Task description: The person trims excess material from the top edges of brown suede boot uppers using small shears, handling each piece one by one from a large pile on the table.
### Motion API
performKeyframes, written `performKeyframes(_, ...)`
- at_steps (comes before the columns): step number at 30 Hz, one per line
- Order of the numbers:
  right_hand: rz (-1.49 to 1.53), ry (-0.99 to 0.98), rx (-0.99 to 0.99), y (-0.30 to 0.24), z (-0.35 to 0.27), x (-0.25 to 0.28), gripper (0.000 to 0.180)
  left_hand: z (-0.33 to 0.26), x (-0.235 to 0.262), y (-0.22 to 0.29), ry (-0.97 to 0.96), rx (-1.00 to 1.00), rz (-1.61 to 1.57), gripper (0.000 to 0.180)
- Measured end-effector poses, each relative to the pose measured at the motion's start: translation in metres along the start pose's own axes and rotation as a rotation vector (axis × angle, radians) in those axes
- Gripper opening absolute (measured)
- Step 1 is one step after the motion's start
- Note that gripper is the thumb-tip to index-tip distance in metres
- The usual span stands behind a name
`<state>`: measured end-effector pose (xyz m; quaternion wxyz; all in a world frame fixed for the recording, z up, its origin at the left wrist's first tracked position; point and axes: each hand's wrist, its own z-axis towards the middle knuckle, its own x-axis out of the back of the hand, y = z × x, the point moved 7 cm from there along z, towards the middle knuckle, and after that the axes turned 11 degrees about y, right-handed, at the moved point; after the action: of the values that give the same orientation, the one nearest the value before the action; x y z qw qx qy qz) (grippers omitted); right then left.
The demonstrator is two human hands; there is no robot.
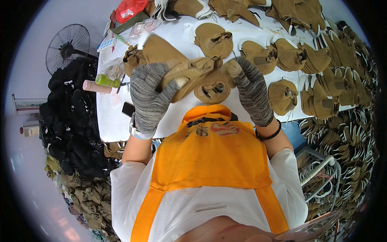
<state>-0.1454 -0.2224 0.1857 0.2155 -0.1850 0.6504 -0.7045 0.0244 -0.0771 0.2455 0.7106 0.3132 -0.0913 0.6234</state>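
A brown shoe upper (pixel 169 54) with a pale fuzzy edge is stretched between my two hands above the table. My left hand (pixel 150 94), in a grey knitted glove, is closed on its left side with the thumb lying over the material. Also gloved in grey, my right hand (pixel 254 90) pinches the right end between thumb and fingers. The held piece is folded and bunched in the middle. Just below it, another brown upper (pixel 211 93) lies on the white table (pixel 119 129), partly covered. A separate brown upper (pixel 213 40) rests beyond my hands.
Rows of brown uppers (pixel 292 54) cover the table's right side. At the left stand a green-topped container (pixel 108 80), a pink bottle (pixel 96 86) and a dark phone (pixel 128 109). A fan (pixel 67 49) and black piles (pixel 72 117) are further left; a wire rack (pixel 318 173) stands at right.
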Motion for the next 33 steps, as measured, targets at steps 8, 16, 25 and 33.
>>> performKeyframes(8,0.360,-0.162,-0.266,0.017,-0.003,-0.021,0.033,-0.008,-0.011,0.006,-0.051,-0.166,0.067,0.040)
performKeyframes(16,0.622,0.015,-0.353,0.058,-0.003,-0.022,0.029,-0.031,-0.036,0.019,0.022,-0.083,-0.177,0.042)
performKeyframes(25,-0.259,0.103,0.602,0.045,-0.018,-0.027,0.018,-0.076,-0.092,-0.008,-0.313,0.849,-0.723,0.026)
performKeyframes(33,-0.216,0.046,0.476,0.058,-0.022,-0.034,0.021,-0.085,-0.097,-0.010,-0.334,1.057,-0.842,0.022)
